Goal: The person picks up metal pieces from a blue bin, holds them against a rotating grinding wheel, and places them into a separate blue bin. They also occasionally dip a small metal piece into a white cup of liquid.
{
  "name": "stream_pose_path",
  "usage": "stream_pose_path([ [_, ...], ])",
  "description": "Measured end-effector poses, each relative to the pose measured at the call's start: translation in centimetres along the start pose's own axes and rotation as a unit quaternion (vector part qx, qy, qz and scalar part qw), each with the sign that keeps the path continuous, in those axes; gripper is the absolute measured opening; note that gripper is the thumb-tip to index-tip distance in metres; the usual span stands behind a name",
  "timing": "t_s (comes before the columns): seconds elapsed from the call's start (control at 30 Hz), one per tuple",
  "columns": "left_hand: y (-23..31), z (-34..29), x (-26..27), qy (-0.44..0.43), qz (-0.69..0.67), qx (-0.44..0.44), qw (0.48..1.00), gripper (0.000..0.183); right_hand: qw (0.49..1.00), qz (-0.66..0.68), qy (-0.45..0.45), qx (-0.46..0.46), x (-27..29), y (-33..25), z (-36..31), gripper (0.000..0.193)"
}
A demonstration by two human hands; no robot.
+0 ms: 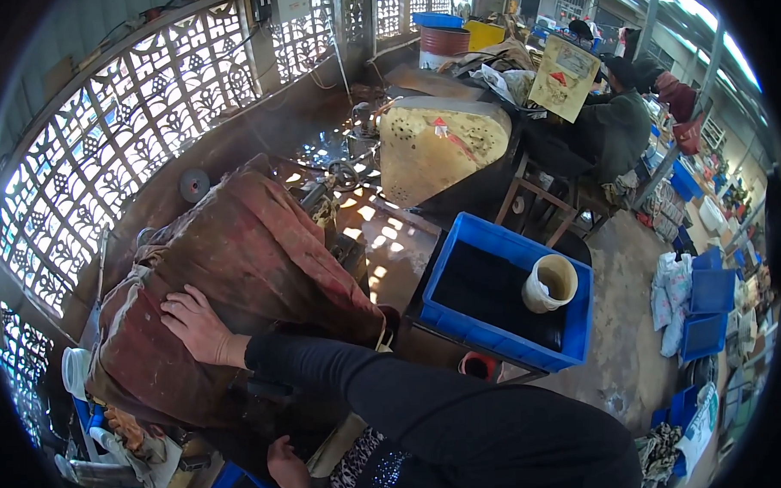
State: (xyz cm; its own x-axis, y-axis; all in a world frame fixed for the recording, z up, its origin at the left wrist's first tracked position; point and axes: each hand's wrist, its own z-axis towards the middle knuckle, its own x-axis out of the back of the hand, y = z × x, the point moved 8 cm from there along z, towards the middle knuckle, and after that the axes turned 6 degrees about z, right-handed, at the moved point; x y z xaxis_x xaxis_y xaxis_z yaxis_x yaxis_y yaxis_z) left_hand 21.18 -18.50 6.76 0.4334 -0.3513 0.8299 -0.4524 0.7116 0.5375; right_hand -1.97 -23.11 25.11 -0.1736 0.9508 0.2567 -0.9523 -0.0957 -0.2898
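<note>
A worn reddish-brown cloth drapes over a bulky shape at the left, hiding what is underneath. My right hand lies on the cloth with its fingers stretched out, the dark-sleeved arm reaching across from the lower right. Low in the view, my left hand hangs close to my body, below the cloth's dark lower edge. Its visible fingers look loose and apart, and nothing shows in them.
A blue crate with a white bucket in it stands to the right of the cloth. Beyond is a yellowish machine cover. Another person sits at the far right. Blue bins line the right side. A patterned lattice wall runs along the left.
</note>
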Motion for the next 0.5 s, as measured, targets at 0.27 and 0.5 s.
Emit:
stream_pose_path([
  [0.27, -0.2, -0.06, -0.11, -0.005, 0.002, 0.018, 1.0, 0.019, 1.0, 0.01, -0.001, 0.0, 0.27, -0.11, 0.1, 0.031],
  [0.5, -0.45, -0.48, -0.19, -0.002, 0.014, 0.039, 0.999, 0.021, 1.0, 0.004, 0.009, 0.006, -0.01, -0.1, -0.21, 0.03],
])
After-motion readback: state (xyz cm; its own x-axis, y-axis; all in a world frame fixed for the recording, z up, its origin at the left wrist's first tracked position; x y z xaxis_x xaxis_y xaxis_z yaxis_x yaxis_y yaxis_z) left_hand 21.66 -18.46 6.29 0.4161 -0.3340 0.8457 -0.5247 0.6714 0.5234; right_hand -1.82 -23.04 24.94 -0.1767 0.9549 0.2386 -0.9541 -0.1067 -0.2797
